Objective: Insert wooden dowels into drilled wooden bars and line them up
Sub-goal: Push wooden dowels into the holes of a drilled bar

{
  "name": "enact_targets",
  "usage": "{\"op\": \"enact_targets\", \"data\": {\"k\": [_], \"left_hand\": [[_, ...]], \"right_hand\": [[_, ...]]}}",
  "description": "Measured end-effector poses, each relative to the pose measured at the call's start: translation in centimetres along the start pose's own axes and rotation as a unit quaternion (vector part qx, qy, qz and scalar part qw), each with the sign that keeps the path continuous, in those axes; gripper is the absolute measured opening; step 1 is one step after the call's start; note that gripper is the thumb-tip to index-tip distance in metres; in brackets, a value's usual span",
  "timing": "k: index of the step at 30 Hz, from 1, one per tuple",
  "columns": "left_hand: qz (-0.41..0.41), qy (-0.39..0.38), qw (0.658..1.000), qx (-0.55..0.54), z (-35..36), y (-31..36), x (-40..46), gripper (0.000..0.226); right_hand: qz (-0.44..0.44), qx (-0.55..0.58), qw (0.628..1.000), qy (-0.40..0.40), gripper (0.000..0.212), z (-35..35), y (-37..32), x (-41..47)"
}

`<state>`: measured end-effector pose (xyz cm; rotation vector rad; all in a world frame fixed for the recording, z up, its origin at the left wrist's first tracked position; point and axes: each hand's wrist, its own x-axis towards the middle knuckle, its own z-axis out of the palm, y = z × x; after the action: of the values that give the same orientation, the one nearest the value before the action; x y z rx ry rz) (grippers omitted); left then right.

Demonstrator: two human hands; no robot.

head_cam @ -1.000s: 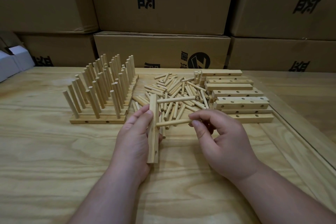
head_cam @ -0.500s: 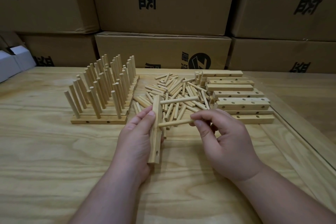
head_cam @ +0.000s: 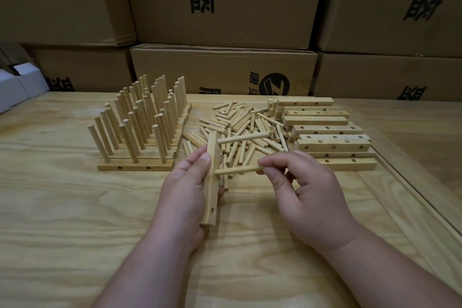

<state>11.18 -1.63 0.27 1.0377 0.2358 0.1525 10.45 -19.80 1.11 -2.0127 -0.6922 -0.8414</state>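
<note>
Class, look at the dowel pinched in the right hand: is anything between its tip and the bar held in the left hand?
Nothing visible is. The dowel in the right hand already has its tip against the side of the bar gripped by the left hand. Another dowel already sticks out of the bar, farther along.

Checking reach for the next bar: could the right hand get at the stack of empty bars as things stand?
Probably yes. The stack lies just beyond the right hand with nothing between them, but that hand pinches a dowel it is fitting into the bar in the left hand, so it is occupied for now.
</note>
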Motion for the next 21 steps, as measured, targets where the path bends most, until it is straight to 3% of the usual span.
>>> {"op": "enact_targets", "data": {"k": [21], "left_hand": [[0.008, 0.0, 1.0, 0.026, -0.16, -0.18, -0.05, 0.018]], "right_hand": [[0.009, 0.005, 1.0, -0.011, 0.016, -0.22, -0.54, -0.02]]}}
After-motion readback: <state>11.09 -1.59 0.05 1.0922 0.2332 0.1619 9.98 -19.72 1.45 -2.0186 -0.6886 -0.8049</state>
